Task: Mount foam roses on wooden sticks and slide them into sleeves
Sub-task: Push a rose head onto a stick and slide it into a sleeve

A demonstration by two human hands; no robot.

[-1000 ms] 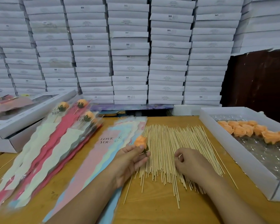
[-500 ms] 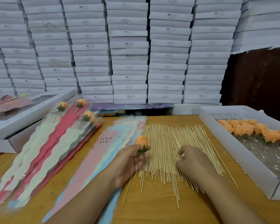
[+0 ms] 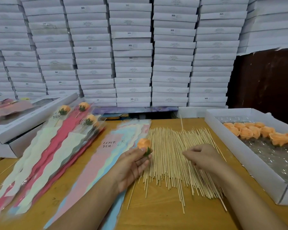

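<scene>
Both hands sit low over the wooden table (image 3: 156, 218). I see the left hand (image 3: 133, 165) pinching an orange foam rose (image 3: 144, 143) between thumb and fingertips, petals up, green calyx just above the fingers, right at the left edge of the spread of wooden sticks (image 3: 171, 163). On the other side, my view has the right hand (image 3: 204, 159) curled over the middle of the sticks, thumb and forefinger closed on a single stick (image 3: 181, 123) that rises out of the pile and points away toward the boxes; its lower end I cannot follow among the rest.

Just left of the rose lies a stack of pastel sleeves (image 3: 110, 156) printed "LOVE YOU", flat on the table. Further left is a heap of finished sleeved roses (image 3: 65, 138), pink and pale green, their orange heads toward the back. Beyond those, an open white box (image 3: 35, 117) holds more wrapped pieces. To the right, a white tray (image 3: 236, 151) lined with clear film holds loose orange roses (image 3: 256, 131) along its far end. Stacks of white cartons (image 3: 133, 53) fill the wall behind.
</scene>
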